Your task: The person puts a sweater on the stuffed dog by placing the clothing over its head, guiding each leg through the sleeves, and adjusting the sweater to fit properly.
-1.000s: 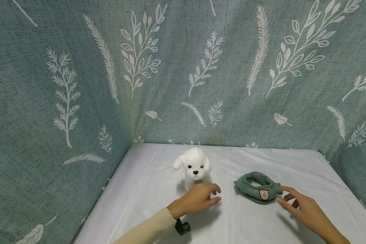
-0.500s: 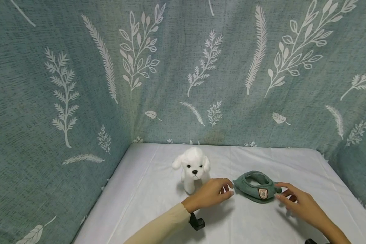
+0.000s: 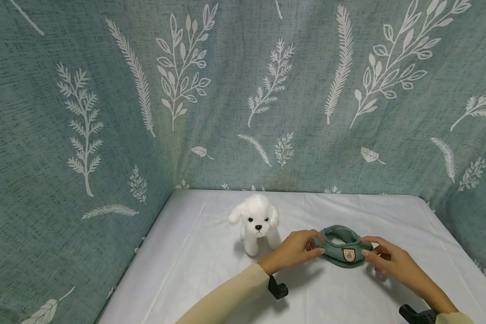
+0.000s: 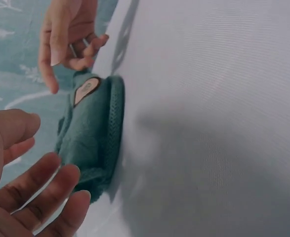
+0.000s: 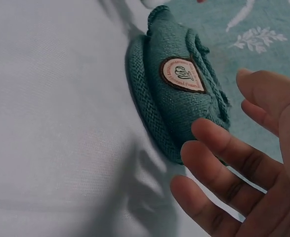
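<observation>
While the garment sits on the white cloth, its wide hole facing up and its badge turned toward the person, a hand is at each of its two ends. The left hand is at the left end, thumb and fingers apart, and the right hand is at the opposite end, its thumb and fingers also apart. Both wrist views show the fingers spread and slightly bent, none clamped on the knit; whether a fingertip brushes it is hard to tell, since the hands overlap its ends. A thick ribbed hem runs along the garment's lower edge, against the cloth. To the left stands the dog, white and fluffy, upright, facing the person, just beyond the left hand and apart from the garment. Each wrist carries a black device, the left one just past the end of a pale sleeve. Soft shadows of the hands fall on the cloth, and behind the table hangs a grey-green curtain printed with white leaves and sprigs.
</observation>
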A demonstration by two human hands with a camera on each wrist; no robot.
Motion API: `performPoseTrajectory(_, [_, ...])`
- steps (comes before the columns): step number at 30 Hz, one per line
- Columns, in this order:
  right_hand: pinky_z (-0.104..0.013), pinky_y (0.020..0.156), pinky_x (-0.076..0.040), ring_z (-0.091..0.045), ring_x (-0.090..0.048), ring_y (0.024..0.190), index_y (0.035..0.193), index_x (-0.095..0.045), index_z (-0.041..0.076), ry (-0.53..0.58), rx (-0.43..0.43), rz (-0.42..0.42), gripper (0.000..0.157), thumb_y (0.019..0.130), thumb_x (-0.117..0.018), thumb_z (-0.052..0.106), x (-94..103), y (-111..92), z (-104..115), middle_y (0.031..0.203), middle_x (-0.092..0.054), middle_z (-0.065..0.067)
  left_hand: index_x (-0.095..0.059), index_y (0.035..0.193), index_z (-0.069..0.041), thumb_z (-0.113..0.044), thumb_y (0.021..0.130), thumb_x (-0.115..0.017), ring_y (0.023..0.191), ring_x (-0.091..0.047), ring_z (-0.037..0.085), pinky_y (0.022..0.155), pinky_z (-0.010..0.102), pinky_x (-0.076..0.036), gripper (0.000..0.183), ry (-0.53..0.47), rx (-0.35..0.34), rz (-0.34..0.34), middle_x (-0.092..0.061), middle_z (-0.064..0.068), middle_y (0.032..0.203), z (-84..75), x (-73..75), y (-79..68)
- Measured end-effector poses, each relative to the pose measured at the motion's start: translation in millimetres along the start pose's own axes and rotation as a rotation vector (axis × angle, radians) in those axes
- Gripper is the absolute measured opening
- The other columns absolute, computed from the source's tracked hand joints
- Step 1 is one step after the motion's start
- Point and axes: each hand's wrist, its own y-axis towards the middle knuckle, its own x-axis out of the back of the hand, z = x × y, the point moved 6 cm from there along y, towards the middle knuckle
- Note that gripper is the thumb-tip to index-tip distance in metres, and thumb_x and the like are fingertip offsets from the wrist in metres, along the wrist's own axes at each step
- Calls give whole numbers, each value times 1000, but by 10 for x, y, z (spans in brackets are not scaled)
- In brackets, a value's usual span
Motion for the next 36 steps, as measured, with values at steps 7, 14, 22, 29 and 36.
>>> performPoseTrajectory(7, [-38,63,-55,-27,-65,75,153,-45,12,22,-11,56,58,104,-62,39,-20,89,-33,102,-70,-13,-65,132,-16,-27,104,-65,68,-55,-4,63,13,-45,31,13,-21,-11,-63,-12,82,32,-91,130])
performPoseTrajectory(14, [-39,64,-55,-29,-65,78,156,-41,12,22,-18,118,61,105,-61,39,-75,173,-22,99,-70,-13,-64,137,-12,-25,103,-66,65,-52,-3,60,13,-43,36,32,-31,-14,-61,-9,80,64,-127,193])
performPoseTrajectory(22, [-42,61,-56,-32,-66,73,160,-35,12,44,-20,201,63,108,-55,40,-114,274,-33,100,-70,-14,-64,138,-15,-30,103,-65,61,-52,-2,57,13,-43,37,55,18,20,-60,-13,75,111,-201,258])
performPoseTrajectory(29, [-46,61,-58,-37,-69,68,159,-34,5,134,-42,236,62,108,-55,35,-127,276,-101,93,-68,-18,-65,138,-17,-31,104,-65,61,-53,-4,57,13,-43,37,101,56,67,-61,-14,75,127,-302,303])
performPoseTrajectory(36, [-43,58,-57,-33,-67,63,154,-42,2,95,-26,245,57,108,-56,33,-159,309,-106,88,-67,-16,-71,128,-16,-30,103,-66,59,-52,-5,56,12,-41,29,141,49,47,-61,-16,73,151,-307,331])
